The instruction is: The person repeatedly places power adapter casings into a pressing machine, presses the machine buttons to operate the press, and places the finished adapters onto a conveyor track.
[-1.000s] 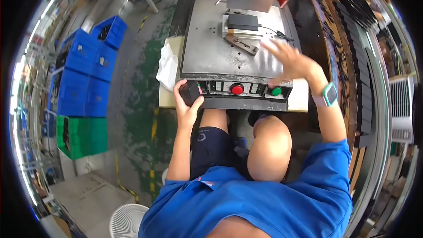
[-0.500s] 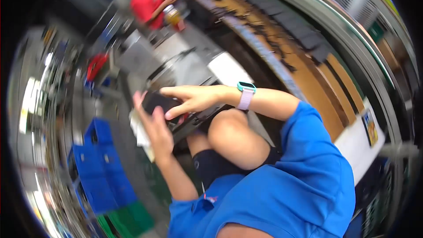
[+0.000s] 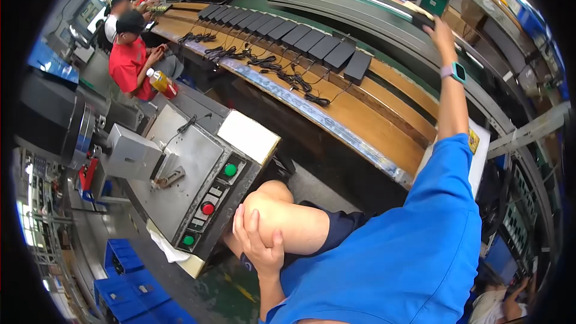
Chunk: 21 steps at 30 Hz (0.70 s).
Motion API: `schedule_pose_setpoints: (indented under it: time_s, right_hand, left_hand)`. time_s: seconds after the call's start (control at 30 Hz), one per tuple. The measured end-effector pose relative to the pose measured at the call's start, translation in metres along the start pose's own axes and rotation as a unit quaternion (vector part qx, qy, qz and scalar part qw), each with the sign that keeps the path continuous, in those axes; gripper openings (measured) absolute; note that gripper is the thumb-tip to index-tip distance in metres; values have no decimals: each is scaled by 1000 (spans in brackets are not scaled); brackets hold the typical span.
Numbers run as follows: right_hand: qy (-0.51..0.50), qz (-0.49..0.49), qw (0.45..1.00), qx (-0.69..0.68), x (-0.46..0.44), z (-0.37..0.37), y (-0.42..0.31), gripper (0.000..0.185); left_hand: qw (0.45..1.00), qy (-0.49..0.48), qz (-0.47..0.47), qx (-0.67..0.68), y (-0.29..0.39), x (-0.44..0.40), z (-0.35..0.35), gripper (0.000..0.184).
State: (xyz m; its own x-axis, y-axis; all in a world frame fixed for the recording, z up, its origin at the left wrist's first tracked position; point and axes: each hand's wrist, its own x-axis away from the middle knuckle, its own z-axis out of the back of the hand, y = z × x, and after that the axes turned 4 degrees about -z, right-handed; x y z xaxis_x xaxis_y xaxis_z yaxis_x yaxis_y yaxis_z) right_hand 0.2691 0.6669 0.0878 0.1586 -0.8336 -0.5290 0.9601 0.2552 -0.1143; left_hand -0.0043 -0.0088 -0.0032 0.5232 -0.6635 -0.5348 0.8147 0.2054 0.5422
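Black object [image 3: 422,21] partly hidden by right-hand fingers [image 3: 440,26], blue crates [image 3: 123,294] cut off at bottom edge

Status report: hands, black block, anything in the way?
Left hand open on knee. Right hand touching black block, grip unclear. No visible obstruction.

Fairly bright, diffuse indoor light fills the head view, whitening the pale board [image 3: 249,135] until little surface detail shows and laying a soft sheen on the bare knee [image 3: 277,209]. Deep shadow sits beneath the wooden worktop [image 3: 360,129]. The black power adapters [image 3: 309,42] look reasonably crisp, while fisheye distortion bends the metal rail [image 3: 489,105], smears the outer edges and ends in black corners.
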Motion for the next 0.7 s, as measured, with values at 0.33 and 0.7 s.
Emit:
schedule_pose_setpoints:
  time_s: [0.33,0.7]
  right_hand:
    - [-171,109,961,-190,84,35,-133,95]
    - [-7,257,949,-185,151,86,-203,92]
  left_hand:
    - [996,-32,-77,28,15,-31,-22,55]
    - [967,99,148,182,-60,-34,53,22]
